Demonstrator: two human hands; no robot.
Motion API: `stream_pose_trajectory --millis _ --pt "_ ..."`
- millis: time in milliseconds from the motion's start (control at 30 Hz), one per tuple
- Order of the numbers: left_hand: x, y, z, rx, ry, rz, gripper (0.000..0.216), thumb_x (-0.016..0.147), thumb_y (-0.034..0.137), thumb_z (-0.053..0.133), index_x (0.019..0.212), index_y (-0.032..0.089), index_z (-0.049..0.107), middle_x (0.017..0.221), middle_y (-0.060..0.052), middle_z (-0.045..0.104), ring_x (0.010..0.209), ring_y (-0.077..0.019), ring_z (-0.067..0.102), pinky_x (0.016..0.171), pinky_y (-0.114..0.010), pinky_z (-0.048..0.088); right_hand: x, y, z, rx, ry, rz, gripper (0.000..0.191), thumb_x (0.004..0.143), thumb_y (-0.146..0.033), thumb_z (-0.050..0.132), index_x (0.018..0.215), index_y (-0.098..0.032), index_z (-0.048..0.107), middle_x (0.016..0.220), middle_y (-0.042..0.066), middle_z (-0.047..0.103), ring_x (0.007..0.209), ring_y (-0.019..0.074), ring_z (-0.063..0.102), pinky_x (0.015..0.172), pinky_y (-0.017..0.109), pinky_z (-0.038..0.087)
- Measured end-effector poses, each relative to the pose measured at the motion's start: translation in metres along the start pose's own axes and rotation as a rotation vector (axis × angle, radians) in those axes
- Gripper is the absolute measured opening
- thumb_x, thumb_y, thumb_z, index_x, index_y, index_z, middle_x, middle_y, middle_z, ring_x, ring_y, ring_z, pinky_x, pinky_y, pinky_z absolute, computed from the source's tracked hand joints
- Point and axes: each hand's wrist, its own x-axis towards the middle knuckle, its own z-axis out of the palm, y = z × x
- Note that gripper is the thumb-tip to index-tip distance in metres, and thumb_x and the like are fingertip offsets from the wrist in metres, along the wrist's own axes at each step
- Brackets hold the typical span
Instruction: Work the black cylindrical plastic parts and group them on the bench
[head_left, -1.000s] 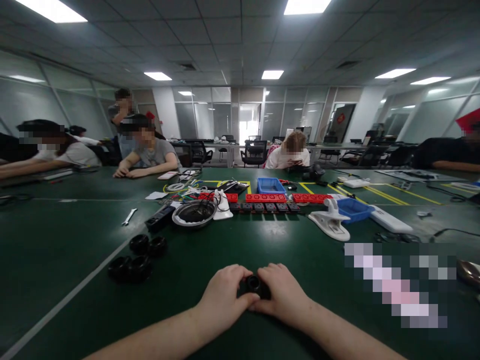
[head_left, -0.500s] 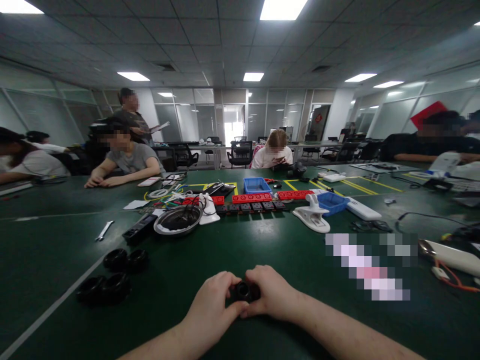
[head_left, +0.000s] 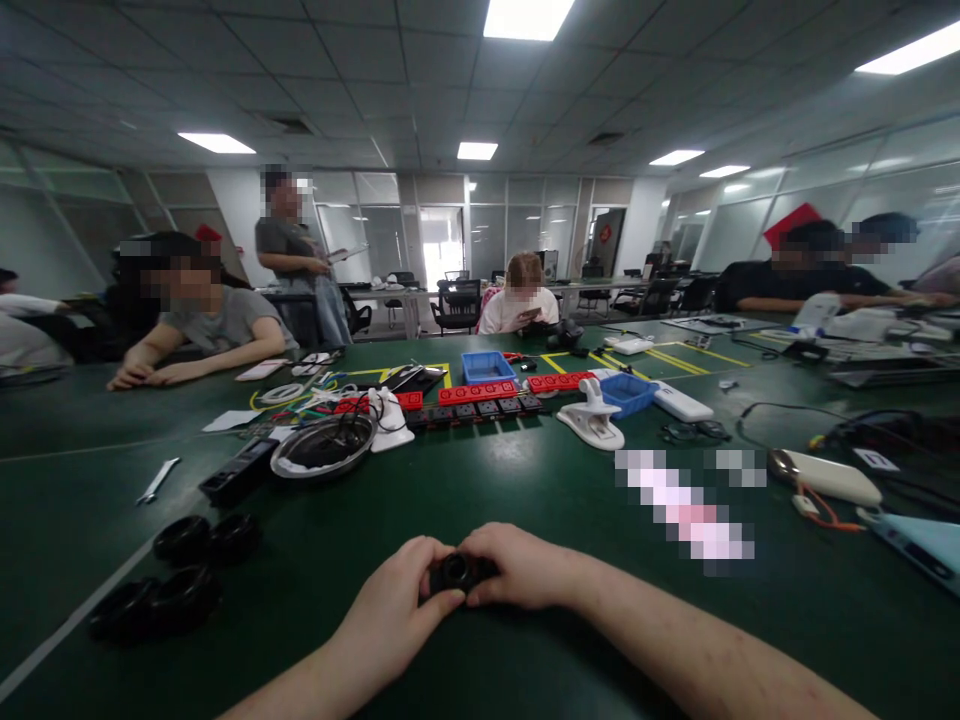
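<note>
A small black round part with a hole in its middle [head_left: 457,569] sits between my hands, close above the green table at the near centre. My left hand [head_left: 401,590] is closed on its left side, thumb along the lower edge. My right hand [head_left: 508,566] grips it from the right, fingers wrapped over that end and partly hiding it. Several thick black rings [head_left: 184,598] lie in a cluster on the table to the left of my hands.
Beyond the hands are a round metal dish [head_left: 322,447], red strips [head_left: 477,391], blue trays [head_left: 489,368] and a white clip stand [head_left: 592,420]. A wrench [head_left: 158,480] lies at left, a white device with an orange cord [head_left: 829,476] at right. People sit around the table.
My view has turned to the right, so the table things appear farther left. Both hands keep hold of the black part, which now shows more of its body between the fingers.
</note>
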Motion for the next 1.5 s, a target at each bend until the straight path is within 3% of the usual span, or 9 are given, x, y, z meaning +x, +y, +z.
stream_pose_trajectory --millis 233,367,500,633,767,1000,1167,1367,1500 --pt "0.001 0.001 0.006 0.022 0.116 -0.062 0.015 0.071 0.025 0.058 0.084 0.018 0.055 0.075 0.001 0.05 0.065 -0.0156 0.048 0.057 -0.024 0.035 0.005 -0.019 0.016 -0.235 0.169 0.23 0.034 0.068 -0.049 0.06 0.076 -0.016 0.057 0.069 0.003 0.058 0.064 0.0177 0.052 0.057 0.026 0.034" --pt "0.002 -0.005 0.001 -0.02 0.065 0.057 0.019 0.072 0.02 0.057 0.091 0.019 0.056 0.078 0.001 0.051 0.069 -0.015 0.049 0.062 -0.024 0.036 0.003 -0.021 0.015 -0.252 0.221 0.177 0.041 0.062 -0.052 0.064 0.08 -0.016 0.058 0.079 0.005 0.059 0.075 0.0224 0.052 0.069 0.034 0.036" --pt "0.002 -0.008 -0.006 -0.044 -0.034 0.154 0.029 0.073 0.016 0.054 0.102 0.022 0.056 0.084 0.0 0.053 0.073 -0.0147 0.05 0.066 -0.023 0.037 0.0 -0.01 0.003 -0.001 0.086 0.043 0.042 0.059 -0.038 0.073 0.093 -0.018 0.058 0.087 0.002 0.057 0.081 0.0185 0.051 0.069 0.027 0.038" --pt "0.001 -0.006 -0.007 -0.037 -0.042 0.141 0.027 0.073 0.019 0.055 0.1 0.022 0.057 0.086 0.0 0.054 0.074 -0.0152 0.05 0.066 -0.024 0.037 0.002 0.001 0.0 0.101 0.002 0.034 0.028 0.061 -0.028 0.073 0.082 -0.016 0.06 0.075 -0.002 0.054 0.071 0.0134 0.051 0.059 0.02 0.036" --pt "0.0 -0.004 -0.002 0.008 -0.008 0.046 0.021 0.07 0.025 0.059 0.09 0.02 0.059 0.079 0.0 0.054 0.069 -0.0157 0.049 0.059 -0.023 0.036 0.005 -0.003 0.01 0.015 0.047 0.149 0.037 0.059 -0.046 0.071 0.077 -0.017 0.058 0.07 -0.002 0.054 0.064 0.0137 0.049 0.051 0.02 0.033" --pt "-0.001 -0.003 -0.002 0.074 0.066 0.075 0.021 0.068 0.026 0.062 0.087 0.02 0.056 0.084 0.0 0.056 0.078 -0.0185 0.052 0.068 -0.026 0.038 0.004 -0.02 0.014 -0.24 0.175 0.15 0.053 0.057 -0.063 0.063 0.081 -0.015 0.058 0.078 0.005 0.059 0.073 0.0215 0.052 0.067 0.032 0.037" --pt "0.0 -0.004 -0.009 0.065 0.116 0.139 0.053 0.06 0.039 0.07 0.108 0.022 0.053 0.106 -0.005 0.055 0.096 -0.0243 0.049 0.083 -0.034 0.037 -0.002 -0.013 -0.006 0.038 0.027 0.119 0.054 0.058 -0.049 0.069 0.101 -0.02 0.057 0.091 0.004 0.059 0.081 0.0204 0.053 0.068 0.029 0.039" --pt "0.001 0.0 -0.012 0.053 0.038 0.178 0.025 0.071 0.026 0.063 0.095 0.023 0.061 0.091 -0.002 0.059 0.088 -0.0197 0.051 0.077 -0.028 0.039 0.001 -0.004 -0.007 0.122 -0.019 0.061 0.032 0.059 -0.029 0.074 0.085 -0.017 0.061 0.079 -0.001 0.057 0.071 0.0143 0.052 0.058 0.021 0.037" --pt "0.001 0.001 -0.014 0.045 -0.027 0.213 0.023 0.073 0.022 0.061 0.096 0.023 0.06 0.091 -0.002 0.058 0.087 -0.018 0.051 0.076 -0.026 0.039 0.003 -0.005 -0.003 0.108 -0.043 0.157 0.022 0.061 -0.026 0.072 0.077 -0.016 0.061 0.069 -0.004 0.056 0.061 0.0111 0.05 0.05 0.019 0.033"
